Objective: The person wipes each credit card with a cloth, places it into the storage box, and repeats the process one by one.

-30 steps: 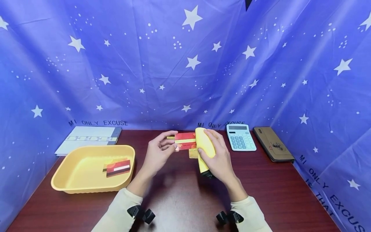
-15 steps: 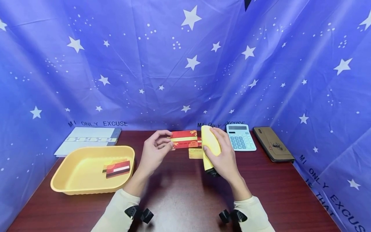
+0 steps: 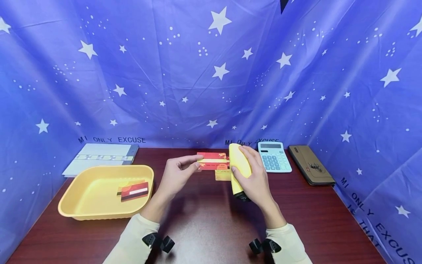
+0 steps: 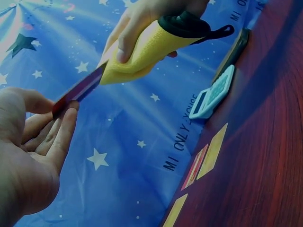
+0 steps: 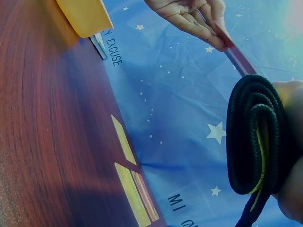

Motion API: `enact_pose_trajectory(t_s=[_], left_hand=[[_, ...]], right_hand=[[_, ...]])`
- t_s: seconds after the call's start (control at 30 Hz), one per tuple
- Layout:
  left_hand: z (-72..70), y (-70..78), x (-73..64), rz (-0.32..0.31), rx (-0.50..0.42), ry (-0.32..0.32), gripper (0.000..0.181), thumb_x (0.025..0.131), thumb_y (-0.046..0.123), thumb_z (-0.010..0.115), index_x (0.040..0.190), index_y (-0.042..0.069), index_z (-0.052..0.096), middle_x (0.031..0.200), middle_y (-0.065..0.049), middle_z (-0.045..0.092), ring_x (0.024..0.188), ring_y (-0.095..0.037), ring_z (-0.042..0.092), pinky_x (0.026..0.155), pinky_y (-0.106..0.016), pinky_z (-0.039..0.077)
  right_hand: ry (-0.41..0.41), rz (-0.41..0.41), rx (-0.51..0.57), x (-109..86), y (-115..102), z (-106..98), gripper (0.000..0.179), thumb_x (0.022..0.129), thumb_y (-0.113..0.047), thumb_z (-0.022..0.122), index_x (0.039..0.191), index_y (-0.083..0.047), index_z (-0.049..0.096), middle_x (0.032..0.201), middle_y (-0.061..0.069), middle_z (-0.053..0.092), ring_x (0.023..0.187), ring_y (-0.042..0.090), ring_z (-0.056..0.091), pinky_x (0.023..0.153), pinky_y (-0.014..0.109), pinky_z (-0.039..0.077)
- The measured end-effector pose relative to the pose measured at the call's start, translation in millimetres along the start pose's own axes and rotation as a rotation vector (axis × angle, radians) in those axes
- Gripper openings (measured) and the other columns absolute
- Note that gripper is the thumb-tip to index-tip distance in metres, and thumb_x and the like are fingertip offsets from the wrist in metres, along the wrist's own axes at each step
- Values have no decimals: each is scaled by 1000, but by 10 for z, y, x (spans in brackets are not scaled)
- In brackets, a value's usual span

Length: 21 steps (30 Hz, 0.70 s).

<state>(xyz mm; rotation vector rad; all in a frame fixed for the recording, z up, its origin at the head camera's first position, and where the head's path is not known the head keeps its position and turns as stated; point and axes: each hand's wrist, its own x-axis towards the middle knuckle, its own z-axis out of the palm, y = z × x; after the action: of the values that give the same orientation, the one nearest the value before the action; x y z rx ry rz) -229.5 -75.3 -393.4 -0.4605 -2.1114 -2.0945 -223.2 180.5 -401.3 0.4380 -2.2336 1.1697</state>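
My left hand (image 3: 175, 178) pinches the left end of a red card (image 3: 212, 161) with a pale yellow stripe, above the table. My right hand (image 3: 253, 179) grips a folded yellow cloth (image 3: 239, 163) with black edging. The cloth is at the card's right end; in the left wrist view the card (image 4: 81, 90) runs up to the cloth's edge, but I cannot tell whether they touch. Below lies a yellow card (image 3: 222, 176) on the table. A red striped card (image 4: 195, 168) and another yellow card (image 4: 175, 212) lie near it.
A yellow tray (image 3: 89, 196) at the left holds a red card (image 3: 135, 191) and a yellow one. Behind it lies a white notebook (image 3: 102, 152). A calculator (image 3: 274, 157) and a brown wallet (image 3: 311, 164) lie at the back right. A starry curtain (image 3: 184, 66) surrounds the table.
The cloth slid right off the red card's right end and then held there. The card moved left and up, then slightly right and down, still in my left fingers.
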Motion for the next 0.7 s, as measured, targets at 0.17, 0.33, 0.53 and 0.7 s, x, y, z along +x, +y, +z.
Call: enact_pose_trajectory(t_s=[0.17,0.33,0.53,0.7], left_hand=[[5,15,7,18,-61,4,33,93,-10,59,124,-8,70,124,-28,71,84,-5,75,87,-26,65],[-2,9,22,56,-54,27,32,95,-8,64,126,-7,69,121,-29,72,84,-6,76,90,-22,63],[-11,-6,20,60,-63,48,28,95,-4,67,123,-5,72,121,-25,73,84,-8,77,88,-27,65],[4,-10,20,62,-98,45,25,97,1,67,120,-8,72,106,-29,76,82,-13,78,81,-35,68]], right_hand=[[3,-3,-3,8,5,4,68,82,-10,82,145,-18,59,150,5,54,137,24,51,96,21,44],[-1,-2,-7,20,-6,1,67,83,-11,82,145,-18,59,150,5,54,136,24,51,95,21,44],[-3,5,-2,11,-7,0,67,83,-11,82,145,-19,59,150,5,54,135,24,52,93,19,44],[-1,6,2,11,-2,-6,67,83,-11,82,145,-19,59,150,4,54,135,24,51,92,18,44]])
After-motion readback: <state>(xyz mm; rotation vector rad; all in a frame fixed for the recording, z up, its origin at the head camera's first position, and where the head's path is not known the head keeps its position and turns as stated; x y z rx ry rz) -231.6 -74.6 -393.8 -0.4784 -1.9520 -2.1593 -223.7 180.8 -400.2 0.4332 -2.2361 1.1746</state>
